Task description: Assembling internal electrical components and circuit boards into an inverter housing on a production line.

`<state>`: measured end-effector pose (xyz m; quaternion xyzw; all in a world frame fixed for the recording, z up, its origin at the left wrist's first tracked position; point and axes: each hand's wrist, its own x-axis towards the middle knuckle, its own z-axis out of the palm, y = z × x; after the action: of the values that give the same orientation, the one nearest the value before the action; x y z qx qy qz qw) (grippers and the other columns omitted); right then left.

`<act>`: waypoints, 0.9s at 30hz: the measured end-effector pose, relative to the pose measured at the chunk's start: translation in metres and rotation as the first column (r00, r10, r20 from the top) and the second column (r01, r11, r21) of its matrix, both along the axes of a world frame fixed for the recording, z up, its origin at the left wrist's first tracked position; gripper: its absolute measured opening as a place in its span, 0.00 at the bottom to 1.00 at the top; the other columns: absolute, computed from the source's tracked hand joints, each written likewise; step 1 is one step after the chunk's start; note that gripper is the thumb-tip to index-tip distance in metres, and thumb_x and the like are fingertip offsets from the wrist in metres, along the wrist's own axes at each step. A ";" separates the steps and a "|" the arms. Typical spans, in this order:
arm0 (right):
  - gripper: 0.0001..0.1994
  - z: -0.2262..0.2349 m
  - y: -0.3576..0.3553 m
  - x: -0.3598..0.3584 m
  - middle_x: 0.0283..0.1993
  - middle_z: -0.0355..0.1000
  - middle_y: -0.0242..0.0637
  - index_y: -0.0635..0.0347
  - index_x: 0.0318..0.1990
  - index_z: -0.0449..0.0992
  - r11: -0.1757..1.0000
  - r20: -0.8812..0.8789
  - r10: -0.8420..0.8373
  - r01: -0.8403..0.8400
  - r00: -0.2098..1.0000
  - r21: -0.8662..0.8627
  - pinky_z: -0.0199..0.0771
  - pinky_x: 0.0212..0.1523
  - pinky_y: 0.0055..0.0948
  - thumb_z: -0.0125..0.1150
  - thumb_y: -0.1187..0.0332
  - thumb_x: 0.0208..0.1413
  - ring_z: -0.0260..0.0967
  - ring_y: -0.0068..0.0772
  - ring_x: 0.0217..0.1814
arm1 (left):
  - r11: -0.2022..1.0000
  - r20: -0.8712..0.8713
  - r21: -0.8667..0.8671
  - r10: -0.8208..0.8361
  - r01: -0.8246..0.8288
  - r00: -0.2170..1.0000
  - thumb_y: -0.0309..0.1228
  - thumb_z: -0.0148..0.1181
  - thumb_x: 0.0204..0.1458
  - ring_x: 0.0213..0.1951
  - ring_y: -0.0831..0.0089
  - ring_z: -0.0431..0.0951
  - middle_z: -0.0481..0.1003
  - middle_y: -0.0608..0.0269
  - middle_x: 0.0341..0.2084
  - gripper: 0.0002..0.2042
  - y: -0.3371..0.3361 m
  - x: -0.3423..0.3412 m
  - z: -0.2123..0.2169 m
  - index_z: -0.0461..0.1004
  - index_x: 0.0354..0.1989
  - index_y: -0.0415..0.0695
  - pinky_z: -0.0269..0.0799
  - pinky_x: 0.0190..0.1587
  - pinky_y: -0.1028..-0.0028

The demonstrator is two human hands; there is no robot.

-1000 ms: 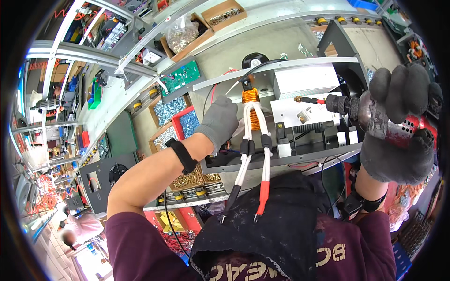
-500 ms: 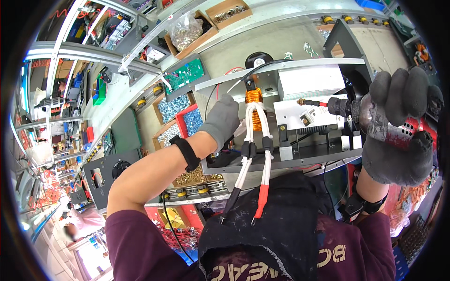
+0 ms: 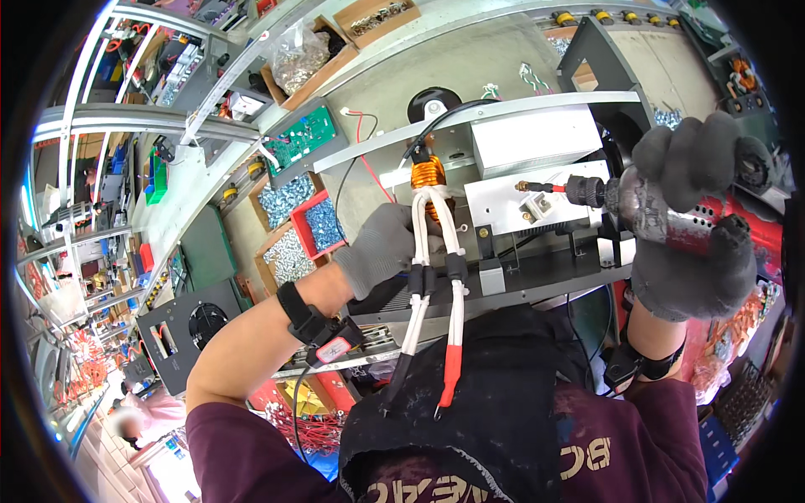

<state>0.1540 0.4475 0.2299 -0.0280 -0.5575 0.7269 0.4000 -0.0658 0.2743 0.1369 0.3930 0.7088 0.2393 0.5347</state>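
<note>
My right hand (image 3: 692,222), in a dark grey glove, wraps round a red power drill (image 3: 650,205) with a black chuck. Its bit (image 3: 541,187), red-sleeved with a brassy tip, points left above a silver plate (image 3: 495,205) inside an open metal chassis (image 3: 537,289). My left hand (image 3: 381,243), gloved in grey, is closed at the chassis's left part, beside a copper-wound coil (image 3: 428,172). White cables (image 3: 417,243) looping from the coil hide its fingertips, so what they hold cannot be made out. The cables end in black and red sleeves (image 3: 450,375) over my apron.
A green circuit board (image 3: 303,138) lies left of the chassis. Beside it stand bins of screws (image 3: 289,256) and a red bin (image 3: 300,220). At the back are a bagged carton (image 3: 298,59) and a black round part (image 3: 433,106). A fan panel (image 3: 180,335) leans at left.
My left hand has moved down and in under the white cables. The view has shifted slightly; my right hand keeps its grip on the drill, its bit still over the silver plate.
</note>
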 end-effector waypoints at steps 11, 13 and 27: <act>0.20 -0.058 -0.027 -0.030 0.28 0.63 0.36 0.56 0.46 0.64 0.963 0.281 -0.269 0.249 0.921 0.102 0.69 0.29 0.30 0.63 0.61 0.48 0.63 0.27 0.27 | 0.992 -0.264 -0.114 0.017 -0.049 0.964 0.43 0.57 0.48 0.32 0.52 0.76 0.76 0.47 0.24 0.17 0.006 0.013 -0.042 0.77 0.31 0.39 0.72 0.36 0.62; 0.20 -0.055 -0.032 -0.046 0.28 0.64 0.36 0.57 0.46 0.64 0.978 0.210 -0.210 0.201 0.955 0.063 0.69 0.30 0.30 0.63 0.61 0.48 0.64 0.27 0.28 | 0.998 -0.266 -0.030 0.043 -0.052 0.963 0.41 0.60 0.46 0.25 0.58 0.75 0.75 0.50 0.21 0.16 0.000 0.012 -0.056 0.77 0.30 0.37 0.70 0.31 0.65; 0.20 -0.042 -0.035 -0.047 0.32 0.66 0.40 0.59 0.43 0.64 0.949 0.283 -0.264 0.197 0.922 0.244 0.73 0.37 0.34 0.63 0.63 0.46 0.66 0.28 0.28 | 0.988 -0.164 -0.007 0.150 -0.153 0.975 0.41 0.66 0.42 0.20 0.64 0.75 0.74 0.52 0.17 0.16 0.022 0.031 -0.031 0.78 0.29 0.37 0.70 0.27 0.69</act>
<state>0.1068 0.4126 0.1879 -0.1656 -0.6804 0.5975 0.3908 -0.0345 0.2960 0.1060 0.3506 0.7804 0.2394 0.4591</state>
